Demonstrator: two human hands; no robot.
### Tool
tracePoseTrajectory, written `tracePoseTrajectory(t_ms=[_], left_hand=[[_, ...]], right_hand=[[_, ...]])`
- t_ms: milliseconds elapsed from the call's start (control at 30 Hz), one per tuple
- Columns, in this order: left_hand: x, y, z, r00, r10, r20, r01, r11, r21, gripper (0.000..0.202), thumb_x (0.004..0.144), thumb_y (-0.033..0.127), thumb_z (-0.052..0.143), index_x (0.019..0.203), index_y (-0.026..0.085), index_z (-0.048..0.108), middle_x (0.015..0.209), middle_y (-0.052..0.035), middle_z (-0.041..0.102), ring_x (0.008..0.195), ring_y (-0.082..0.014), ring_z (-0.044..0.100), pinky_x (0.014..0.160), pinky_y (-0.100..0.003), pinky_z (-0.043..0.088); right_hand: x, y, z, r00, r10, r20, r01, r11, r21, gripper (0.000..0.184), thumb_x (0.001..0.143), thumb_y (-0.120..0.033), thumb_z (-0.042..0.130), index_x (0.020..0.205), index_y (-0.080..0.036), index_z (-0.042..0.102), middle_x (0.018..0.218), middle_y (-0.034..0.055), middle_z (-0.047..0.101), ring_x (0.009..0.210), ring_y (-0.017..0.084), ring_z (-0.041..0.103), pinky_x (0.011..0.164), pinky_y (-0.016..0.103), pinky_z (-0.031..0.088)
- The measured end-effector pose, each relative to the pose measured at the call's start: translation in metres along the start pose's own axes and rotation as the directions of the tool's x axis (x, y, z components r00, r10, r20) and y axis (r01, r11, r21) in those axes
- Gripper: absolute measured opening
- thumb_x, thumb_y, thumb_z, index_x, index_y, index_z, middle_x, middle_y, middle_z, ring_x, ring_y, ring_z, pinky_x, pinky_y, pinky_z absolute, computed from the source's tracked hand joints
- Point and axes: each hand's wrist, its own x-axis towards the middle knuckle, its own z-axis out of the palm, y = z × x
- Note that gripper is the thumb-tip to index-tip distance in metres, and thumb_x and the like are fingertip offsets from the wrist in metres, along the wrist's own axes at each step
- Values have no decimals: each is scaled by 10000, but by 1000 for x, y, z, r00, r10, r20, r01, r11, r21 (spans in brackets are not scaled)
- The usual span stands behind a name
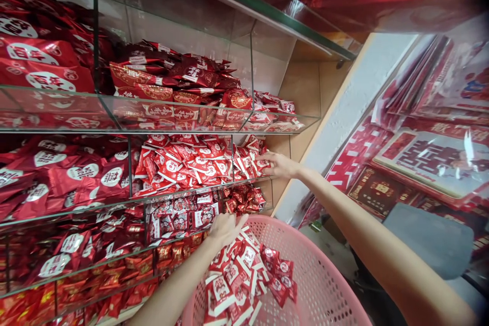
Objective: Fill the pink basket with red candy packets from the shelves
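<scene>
My left hand [224, 230] is at the far left rim of a pink plastic basket [324, 260], thumb over the inner side; the other fingers are mostly hidden. Inside the basket lie red-and-white packets [233, 275] and several darker red packets [280, 275]. My right hand [281, 165] reaches to the right end of a middle glass shelf. Its fingers stretch forward and touch small red-and-white packets [248, 160] in the end compartment. Left of a glass divider, a larger pile of similar packets [191, 160] fills the neighbouring compartment.
Glass-fronted shelves [183, 130] hold red packets in several tiers, with larger bags [46, 69] at the upper left. A wooden end panel [305, 84] and a white post [344, 112] stand right of the shelves. Beyond are red printed goods [431, 158] and a grey stool seat [428, 239].
</scene>
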Motion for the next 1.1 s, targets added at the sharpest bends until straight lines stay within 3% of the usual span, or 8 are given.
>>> tracePoseTrajectory(t_ms=[300, 433, 700, 833, 933, 1000, 1067, 1100], left_hand=[[0, 0, 1, 1000, -11, 18, 11, 1000, 2, 844, 761, 634, -24, 780, 130, 653, 790, -151, 663, 762, -246, 612, 676, -341, 416], [0, -1, 2, 1000, -8, 19, 8, 1000, 1, 835, 767, 631, -10, 794, 124, 654, 795, -152, 663, 759, -241, 612, 684, -338, 416], [1, -1, 3, 1000, 1, 5, -1, 1000, -2, 834, 765, 630, -21, 764, 137, 651, 761, -136, 665, 730, -230, 615, 677, -334, 422], [1, -1, 2, 1000, -3, 18, 4, 1000, -1, 844, 761, 633, -26, 770, 131, 653, 765, -144, 664, 732, -233, 615, 685, -342, 423], [1, 0, 1, 1000, -7, 21, 7, 1000, -4, 856, 761, 630, -36, 774, 127, 656, 775, -154, 662, 747, -243, 614, 685, -350, 424], [0, 1, 0, 1000, -14, 25, 15, 1000, -5, 863, 760, 629, -43, 776, 125, 658, 781, -159, 662, 758, -248, 613, 690, -354, 424], [0, 1, 0, 999, -19, 31, 19, 1000, -7, 865, 760, 630, -44, 776, 124, 658, 783, -160, 661, 764, -248, 612, 694, -352, 425], [0, 1, 0, 999, -21, 37, 22, 1000, -9, 864, 759, 631, -42, 774, 125, 657, 779, -159, 660, 761, -246, 613, 690, -349, 425]], right_hand=[[7, -9, -4, 994, 105, 17, -100, 972, -211, 477, 635, -365, 640, 1055, -164, 537, 974, 91, 597, 913, 221, 512, 797, 308, 379], [11, -10, -6, 991, 119, 60, -94, 942, -321, 383, 630, -360, 630, 955, -168, 569, 996, 106, 587, 928, 247, 501, 763, 309, 377], [4, -12, -5, 998, 43, 51, -31, 977, -209, 229, 656, -308, 583, 828, -158, 557, 783, 53, 621, 661, 144, 532, 592, 213, 353], [-3, -14, -9, 996, 16, -86, -29, 989, -147, 214, 626, -205, 568, 834, -151, 561, 799, 50, 604, 677, 147, 522, 609, 223, 357], [-18, -24, -15, 962, 23, -271, -29, 999, -15, 284, 618, -166, 557, 902, -148, 564, 825, 47, 585, 717, 156, 518, 655, 248, 373], [-35, -37, -13, 922, 106, -373, -22, 975, 222, 340, 632, -183, 568, 971, -164, 551, 867, 41, 584, 758, 160, 525, 692, 267, 390], [-57, -55, -2, 896, 261, -359, -12, 822, 569, 355, 665, -230, 578, 1014, -186, 534, 911, 37, 594, 774, 155, 544, 700, 278, 414], [-68, -65, 8, 892, 351, -286, -27, 672, 740, 332, 687, -267, 575, 1008, -196, 533, 905, 33, 605, 751, 150, 557, 682, 280, 429]])
